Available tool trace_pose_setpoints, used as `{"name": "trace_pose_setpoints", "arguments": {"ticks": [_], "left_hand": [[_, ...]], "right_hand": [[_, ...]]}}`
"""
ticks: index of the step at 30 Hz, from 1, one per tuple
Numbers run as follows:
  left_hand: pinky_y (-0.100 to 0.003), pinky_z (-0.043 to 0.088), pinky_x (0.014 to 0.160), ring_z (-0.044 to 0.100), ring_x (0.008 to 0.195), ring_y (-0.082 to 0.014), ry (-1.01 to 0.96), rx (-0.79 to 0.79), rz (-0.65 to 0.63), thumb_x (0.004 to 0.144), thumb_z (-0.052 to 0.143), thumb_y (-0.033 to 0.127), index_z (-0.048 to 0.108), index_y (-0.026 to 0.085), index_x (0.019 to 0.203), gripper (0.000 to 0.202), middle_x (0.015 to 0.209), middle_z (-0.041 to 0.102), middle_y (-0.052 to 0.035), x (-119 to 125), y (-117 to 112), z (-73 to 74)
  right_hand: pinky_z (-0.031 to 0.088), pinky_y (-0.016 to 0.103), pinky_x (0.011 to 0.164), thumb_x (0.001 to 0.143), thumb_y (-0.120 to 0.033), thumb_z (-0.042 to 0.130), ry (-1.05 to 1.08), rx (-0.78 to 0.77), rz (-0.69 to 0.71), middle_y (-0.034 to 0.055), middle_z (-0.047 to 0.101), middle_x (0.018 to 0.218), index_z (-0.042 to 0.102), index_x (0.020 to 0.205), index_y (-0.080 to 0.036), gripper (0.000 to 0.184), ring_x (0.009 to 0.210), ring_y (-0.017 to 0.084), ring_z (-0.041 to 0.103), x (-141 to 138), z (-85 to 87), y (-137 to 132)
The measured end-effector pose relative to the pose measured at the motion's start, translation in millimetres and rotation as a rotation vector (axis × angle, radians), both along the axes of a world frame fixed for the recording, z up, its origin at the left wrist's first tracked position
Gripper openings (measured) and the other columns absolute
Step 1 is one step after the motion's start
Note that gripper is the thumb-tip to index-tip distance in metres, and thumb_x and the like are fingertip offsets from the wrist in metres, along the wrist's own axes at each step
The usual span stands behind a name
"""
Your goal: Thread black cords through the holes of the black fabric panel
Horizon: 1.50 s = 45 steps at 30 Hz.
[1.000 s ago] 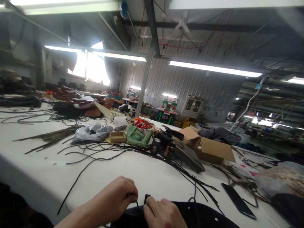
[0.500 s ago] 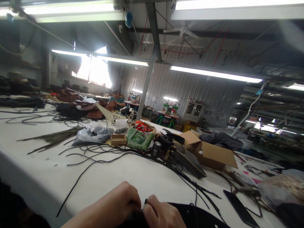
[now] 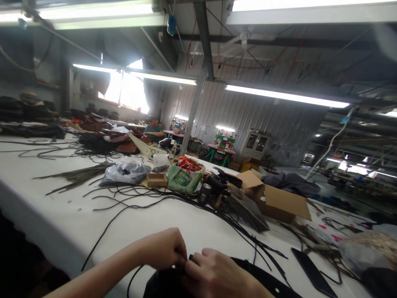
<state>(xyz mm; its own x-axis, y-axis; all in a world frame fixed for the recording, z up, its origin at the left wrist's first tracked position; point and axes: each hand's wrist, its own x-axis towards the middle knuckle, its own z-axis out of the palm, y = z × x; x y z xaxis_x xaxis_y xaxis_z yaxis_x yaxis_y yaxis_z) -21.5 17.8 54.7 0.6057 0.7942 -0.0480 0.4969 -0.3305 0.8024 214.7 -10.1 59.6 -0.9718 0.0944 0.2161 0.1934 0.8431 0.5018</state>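
Note:
At the bottom edge of the white table (image 3: pixel 56 207), my left hand (image 3: pixel 164 248) and my right hand (image 3: pixel 214 271) meet over a black leather piece (image 3: pixel 263 281). Both hands have their fingers curled, pinching a small black strap end (image 3: pixel 190 257) between them. A thin black cord (image 3: pixel 133 279) loops down from under my left hand. The black piece has small round holes and lies mostly under my right hand.
Loose black cords (image 3: pixel 130 198) trail over the table ahead. Beyond lie a plastic bag (image 3: pixel 125 171), a green bag (image 3: pixel 184 180), an open cardboard box (image 3: pixel 276 200) and a dark phone (image 3: pixel 313 273) at right. A person (image 3: pixel 153 130) sits far back.
The view has tilted down a little, showing more of my forearms. My hands closed together over the strap end and shifted slightly upward on the black piece.

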Motion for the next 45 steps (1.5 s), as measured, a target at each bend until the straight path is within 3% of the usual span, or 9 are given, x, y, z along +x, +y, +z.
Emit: {"name": "trace_pose_setpoints", "arguments": {"ticks": [9, 12, 15, 18, 28, 33, 37, 40, 45], "left_hand": [[-0.031, 0.031, 0.055, 0.037, 0.056, -0.0137, 0.055, -0.117, 0.021, 0.085, 0.075, 0.045, 0.082, 0.019, 0.077, 0.028, 0.058, 0.051, 0.0049, -8.8, 2.5, 7.7], [-0.034, 0.044, 0.071, 0.054, 0.072, -0.0188, 0.005, -0.075, 0.036, 0.1, 0.062, 0.066, 0.076, 0.02, 0.081, 0.052, 0.075, 0.065, -0.0004, -18.6, 2.3, 22.1], [-0.037, 0.049, 0.103, 0.068, 0.118, -0.0267, -0.088, -0.094, 0.08, 0.105, 0.04, 0.083, 0.077, 0.023, 0.118, 0.072, 0.126, 0.079, -0.0086, -32.9, 2.4, 34.7], [-0.039, 0.055, 0.097, 0.07, 0.125, -0.0295, -0.099, -0.202, 0.129, 0.101, 0.03, 0.091, 0.07, 0.021, 0.133, 0.087, 0.14, 0.076, -0.0147, -43.8, -0.2, 35.4], [-0.036, 0.049, 0.072, 0.065, 0.078, -0.0244, 0.126, -0.301, 0.183, 0.091, 0.05, 0.092, 0.07, 0.019, 0.092, 0.076, 0.093, 0.073, -0.0107, -52.0, -24.3, 2.5], [-0.033, 0.057, 0.079, 0.071, 0.103, -0.0286, 0.008, -0.252, 0.167, 0.098, 0.028, 0.092, 0.077, 0.018, 0.107, 0.09, 0.111, 0.078, -0.0153, -52.5, -28.4, 4.1], [-0.032, 0.054, 0.071, 0.071, 0.082, -0.0247, 0.042, -0.166, 0.18, 0.097, 0.057, 0.072, 0.08, 0.018, 0.1, 0.059, 0.089, 0.077, -0.0076, -43.9, -33.2, 9.2], [-0.031, 0.048, 0.059, 0.069, 0.062, -0.0226, 0.099, -0.141, 0.232, 0.089, 0.067, 0.045, 0.079, 0.017, 0.085, 0.031, 0.067, 0.07, -0.0032, -32.9, -34.8, 12.4], [-0.031, 0.04, 0.059, 0.069, 0.067, -0.0223, 0.17, 0.013, 0.393, 0.078, 0.066, 0.02, 0.074, 0.017, 0.07, 0.012, 0.064, 0.067, -0.0024, -14.5, -34.0, 15.8]], "right_hand": [[0.039, 0.037, 0.055, 0.109, -0.016, 0.06, 0.005, -0.107, 0.025, 0.0009, 0.067, 0.091, 0.068, 0.086, -0.02, 0.024, 0.071, 0.019, 0.058, 1.5, -7.1, 8.5], [0.049, 0.03, 0.062, 0.113, -0.027, 0.06, 0.238, -0.503, 0.024, 0.0035, 0.074, 0.097, 0.081, 0.099, -0.023, 0.025, 0.076, 0.017, 0.069, 8.7, 6.3, -0.9], [0.06, 0.024, 0.071, 0.106, -0.034, 0.077, 0.573, -1.17, -0.029, 0.0071, 0.083, 0.106, 0.088, 0.105, -0.026, 0.013, 0.078, 0.016, 0.079, 32.4, 30.7, -19.8], [0.064, 0.023, 0.066, 0.1, -0.037, 0.087, 1.002, -1.463, -0.234, 0.0091, 0.085, 0.106, 0.087, 0.1, -0.025, 0.012, 0.066, 0.015, 0.076, 69.5, 54.8, -37.4], [0.058, 0.019, 0.047, 0.047, -0.054, 0.114, 2.035, -1.13, -0.614, 0.0008, 0.073, 0.078, 0.088, 0.111, -0.025, 0.075, 0.056, 0.012, 0.058, 134.8, 71.1, -41.8], [0.07, 0.029, 0.064, 0.055, -0.06, 0.109, 1.78, -1.192, -0.772, 0.0077, 0.082, 0.095, 0.086, 0.127, -0.024, 0.084, 0.073, 0.022, 0.071, 152.0, 54.4, -38.8], [0.07, 0.024, 0.082, 0.073, -0.073, 0.098, 1.617, -0.95, -0.853, 0.0103, 0.086, 0.106, 0.072, 0.142, -0.019, 0.091, 0.089, 0.023, 0.079, 159.6, 37.5, -33.8], [0.071, 0.03, 0.093, 0.076, -0.074, 0.096, 1.671, -0.894, -0.794, 0.0131, 0.087, 0.105, 0.067, 0.126, -0.019, 0.08, 0.109, 0.031, 0.083, 157.5, 34.2, -31.2], [0.076, 0.037, 0.074, 0.081, -0.068, 0.095, 1.631, -0.844, -0.678, 0.0124, 0.087, 0.1, 0.057, 0.09, -0.024, 0.058, 0.078, 0.031, 0.085, 147.8, 38.6, -38.3]]}}
